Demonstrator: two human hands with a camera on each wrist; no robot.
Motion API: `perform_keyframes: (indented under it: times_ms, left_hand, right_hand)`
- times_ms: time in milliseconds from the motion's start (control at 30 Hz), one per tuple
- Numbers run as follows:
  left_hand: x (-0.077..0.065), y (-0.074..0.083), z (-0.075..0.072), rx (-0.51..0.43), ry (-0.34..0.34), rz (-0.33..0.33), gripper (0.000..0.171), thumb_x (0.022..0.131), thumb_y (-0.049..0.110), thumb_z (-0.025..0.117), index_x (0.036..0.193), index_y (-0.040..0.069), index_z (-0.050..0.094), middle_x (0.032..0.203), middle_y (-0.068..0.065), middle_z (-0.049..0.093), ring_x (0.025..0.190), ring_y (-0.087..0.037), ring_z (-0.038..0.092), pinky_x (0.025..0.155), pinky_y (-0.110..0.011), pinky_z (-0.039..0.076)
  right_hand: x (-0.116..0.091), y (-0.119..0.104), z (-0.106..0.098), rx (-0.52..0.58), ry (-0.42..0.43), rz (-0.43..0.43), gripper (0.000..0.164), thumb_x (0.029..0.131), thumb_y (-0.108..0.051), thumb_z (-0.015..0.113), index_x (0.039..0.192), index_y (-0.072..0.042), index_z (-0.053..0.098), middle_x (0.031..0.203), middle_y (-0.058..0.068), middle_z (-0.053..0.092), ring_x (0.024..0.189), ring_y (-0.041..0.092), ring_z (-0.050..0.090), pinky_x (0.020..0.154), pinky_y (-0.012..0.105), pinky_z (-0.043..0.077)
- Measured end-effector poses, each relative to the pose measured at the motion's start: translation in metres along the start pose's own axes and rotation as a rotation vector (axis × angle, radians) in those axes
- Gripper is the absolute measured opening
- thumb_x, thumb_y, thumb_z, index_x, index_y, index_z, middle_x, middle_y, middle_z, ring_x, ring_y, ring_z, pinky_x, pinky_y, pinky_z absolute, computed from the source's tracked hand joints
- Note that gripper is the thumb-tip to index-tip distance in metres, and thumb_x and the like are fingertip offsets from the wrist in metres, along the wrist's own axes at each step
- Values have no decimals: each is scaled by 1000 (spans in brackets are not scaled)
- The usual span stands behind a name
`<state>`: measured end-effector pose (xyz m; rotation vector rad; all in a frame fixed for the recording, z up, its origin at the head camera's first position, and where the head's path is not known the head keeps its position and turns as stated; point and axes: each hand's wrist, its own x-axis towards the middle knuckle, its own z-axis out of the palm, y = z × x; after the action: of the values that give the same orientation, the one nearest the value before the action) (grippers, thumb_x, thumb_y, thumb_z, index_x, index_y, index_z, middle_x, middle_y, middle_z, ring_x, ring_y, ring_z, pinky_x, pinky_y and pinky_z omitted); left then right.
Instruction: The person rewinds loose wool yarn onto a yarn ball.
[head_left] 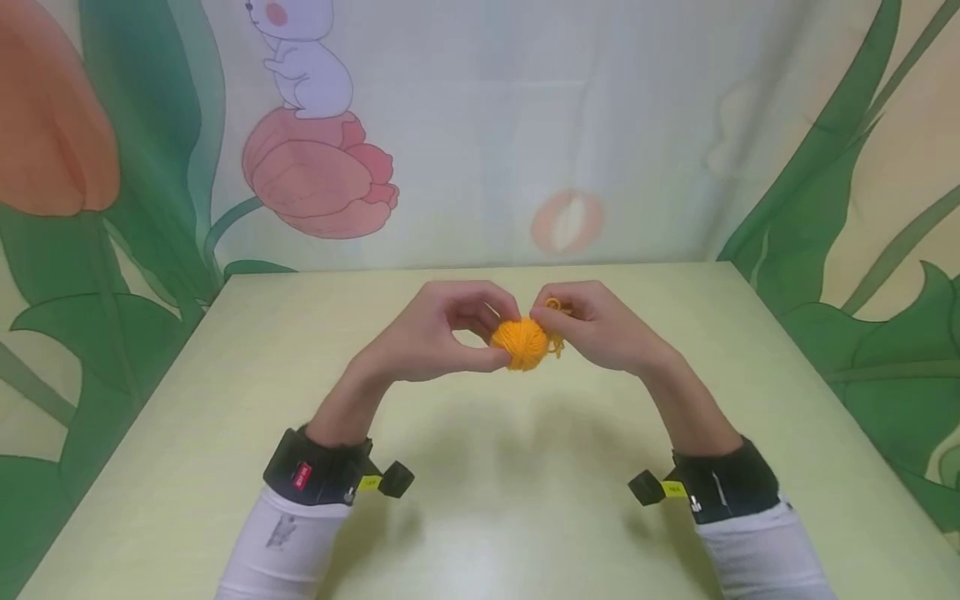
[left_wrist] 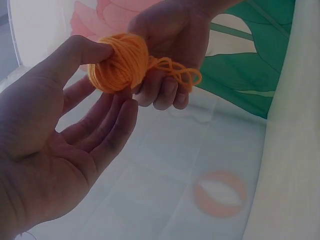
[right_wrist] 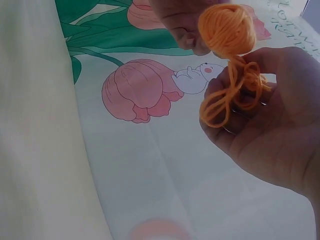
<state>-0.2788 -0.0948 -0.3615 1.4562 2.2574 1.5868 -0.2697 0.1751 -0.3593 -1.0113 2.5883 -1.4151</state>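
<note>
A small ball of orange yarn is held up above the table between both hands. My left hand pinches the ball between thumb and fingers from its left side. On the other side, my right hand grips loose loops of yarn that come off the ball. In the left wrist view the thumb lies across the wound ball, with the fingers beneath it. The right wrist view shows the loops hanging over the right palm and curled fingers, just below the ball.
A pale yellow table stretches beneath both forearms. Behind it hangs a curtain printed with tulips, leaves and a white animal. Each wrist wears a black strap with a small black block attached.
</note>
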Motion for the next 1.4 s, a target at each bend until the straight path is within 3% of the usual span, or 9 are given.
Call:
perform_keyframes:
  times_ms: [200,300,400,667,800,933,1100,1400]
  left_hand:
    - [1,-2,0,215,25,-10,31,88,6,90,117,12,80,112,-2,83,91,-16,79,86,-38,73]
    - [1,-5,0,328,80,-18,30,88,8,92,115,9,80,110,-4,83,92,-17,78,86,-38,73]
    - [3,-9,0,374,160,-48,28,90,9,92,115,8,78,111,-6,82,92,-19,80,89,-37,73]
    - [7,-14,4,262,412,-79,30,94,11,92,119,8,75,113,-8,81,92,-22,85,87,-36,74]
    - [7,-13,5,121,469,-93,32,95,9,90,123,7,74,117,-11,80,96,-24,84,89,-34,73]
    - [5,-9,5,-39,473,-104,33,97,7,87,126,8,72,122,-12,77,100,-26,84,94,-33,72]
    - [3,-2,4,-177,429,-117,31,100,6,82,128,10,72,124,-10,76,103,-26,83,100,-35,71]
    - [1,1,5,-289,220,-82,31,98,-5,78,128,1,70,124,-7,77,105,-33,81,100,-40,72]
  right_hand:
    - [-2,-2,0,11,30,-12,22,114,-14,62,97,-7,73,85,9,66,77,29,60,70,28,54]
    - [-3,-3,1,21,35,-18,21,114,-13,62,98,-6,72,86,10,65,79,32,61,71,28,55]
    - [-3,-5,2,33,23,-33,19,114,-12,63,101,-6,76,87,11,67,79,33,61,71,29,56]
    - [-1,-8,10,47,-40,-59,19,113,-12,65,104,-10,81,84,9,67,78,25,61,71,27,55]
    - [1,-6,12,56,-65,-81,19,113,-12,65,103,-12,82,84,10,67,77,23,60,70,26,52]
    - [2,-4,12,56,-101,-94,20,114,-12,64,105,-13,82,85,14,68,76,22,58,69,26,50]
    - [3,-2,12,44,-123,-83,21,115,-13,63,108,-13,83,90,12,73,79,26,62,72,27,53]
    - [2,4,5,79,-143,-38,18,112,-7,64,121,0,78,107,11,79,98,30,72,90,32,66]
